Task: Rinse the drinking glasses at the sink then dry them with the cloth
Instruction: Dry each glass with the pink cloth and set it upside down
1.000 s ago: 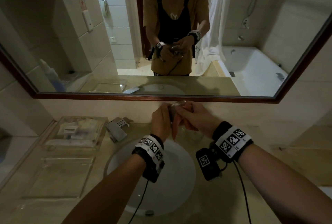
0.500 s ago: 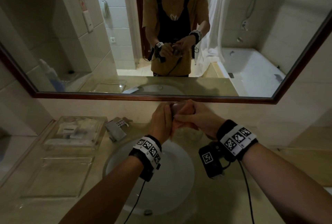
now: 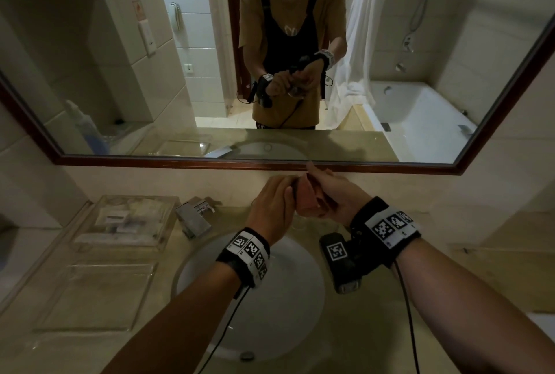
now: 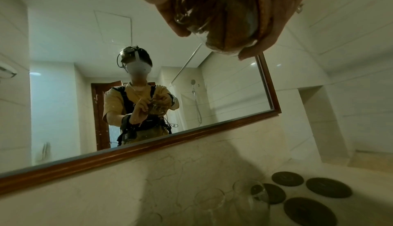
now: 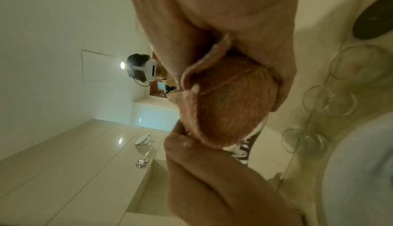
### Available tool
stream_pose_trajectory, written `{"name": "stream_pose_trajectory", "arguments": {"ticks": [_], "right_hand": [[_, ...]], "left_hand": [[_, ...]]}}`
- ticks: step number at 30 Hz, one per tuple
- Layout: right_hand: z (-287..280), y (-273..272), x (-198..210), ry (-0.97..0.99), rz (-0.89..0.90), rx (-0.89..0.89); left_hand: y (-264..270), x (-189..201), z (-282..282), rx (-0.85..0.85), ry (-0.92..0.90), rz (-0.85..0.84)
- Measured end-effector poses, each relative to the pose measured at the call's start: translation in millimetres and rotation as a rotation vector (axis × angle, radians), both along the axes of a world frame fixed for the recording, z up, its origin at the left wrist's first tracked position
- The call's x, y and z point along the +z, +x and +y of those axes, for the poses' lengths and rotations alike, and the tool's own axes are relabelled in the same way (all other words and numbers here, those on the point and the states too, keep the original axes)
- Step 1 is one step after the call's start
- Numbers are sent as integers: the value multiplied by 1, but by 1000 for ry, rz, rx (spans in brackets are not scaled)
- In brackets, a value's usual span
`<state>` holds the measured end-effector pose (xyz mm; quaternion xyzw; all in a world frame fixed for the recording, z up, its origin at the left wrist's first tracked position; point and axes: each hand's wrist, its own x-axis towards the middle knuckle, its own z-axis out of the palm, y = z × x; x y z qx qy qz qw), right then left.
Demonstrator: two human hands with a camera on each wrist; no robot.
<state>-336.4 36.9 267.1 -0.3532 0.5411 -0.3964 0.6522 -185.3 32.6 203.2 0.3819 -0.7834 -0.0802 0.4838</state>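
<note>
Above the back rim of the sink [image 3: 210,256], my left hand [image 3: 271,202] grips a clear drinking glass [image 4: 204,33]. In the head view the glass is almost hidden between my hands. My right hand [image 3: 336,196] holds an orange-pink cloth [image 3: 306,204] bunched up and pushed into the glass. The left wrist view shows the cloth [image 4: 229,19] filling the inside of the glass. In the right wrist view the cloth [image 5: 225,101] bulges out between my fingers, with a strip of the glass [image 5: 244,150] showing below it.
Several more glasses [image 4: 251,194] [image 5: 327,100] stand on the counter right of the sink, next to dark round coasters [image 4: 328,186]. The faucet [image 3: 195,219] and a clear tray of toiletries [image 3: 126,220] are at the left. A framed mirror [image 3: 270,162] is just behind my hands.
My hands stay together above the back of the sink. My right wrist has shifted slightly to the right and turned with the cloth in the glass.
</note>
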Motion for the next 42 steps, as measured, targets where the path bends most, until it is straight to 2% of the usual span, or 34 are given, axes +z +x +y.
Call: {"name": "stream_pose_trajectory", "arguments": {"ticks": [2, 5, 9, 11, 15, 17, 18, 19, 20, 21, 22, 23, 27, 32, 35, 36, 39, 42], "right_hand": [[6, 1, -1, -109, -6, 64], [13, 2, -5, -305, 130, 243], [20, -1, -3, -483, 503, 480], [23, -3, 6, -650, 825, 622], [7, -22, 12, -1066, 1703, 1091], [0, -31, 20, -1279, 1850, 1213], [-3, -31, 25, -1276, 1901, 1202], [-4, -30, 28, -1243, 1899, 1169], [-1, -29, 25, -1172, 1798, 1069], [2, -26, 26, -1057, 1577, 968], [6, -22, 23, -877, 1272, 840], [12, -18, 19, -707, 1064, 752], [24, -2, 9, -564, 709, 630], [15, 6, 6, -399, 248, 217], [9, 14, 1, -364, 86, 136], [8, 15, 0, -361, 69, 128], [9, 14, 5, -368, 92, 110], [14, 11, 5, -415, 146, 134]], "left_hand": [[0, 1, 0, 24, 99, 79], [3, 1, -11, 86, 269, 202], [12, 13, -19, -20, 588, 456], [17, 15, -23, -90, 671, 452], [23, 12, -27, -110, 767, 252], [20, 19, -24, -174, 806, 255], [19, 22, -22, -196, 810, 270], [17, 22, -23, -190, 805, 280], [18, 20, -26, -167, 787, 276], [19, 19, -28, -136, 758, 269], [20, 17, -30, -108, 730, 271], [21, 17, -32, -94, 705, 280], [19, 28, -30, -88, 599, 389], [9, 31, -15, -74, 368, 332], [10, 27, -13, -47, 162, 225], [12, 27, -13, -47, 146, 218], [15, 24, -15, -47, 97, 164], [16, 25, -18, -34, 131, 182]]}}
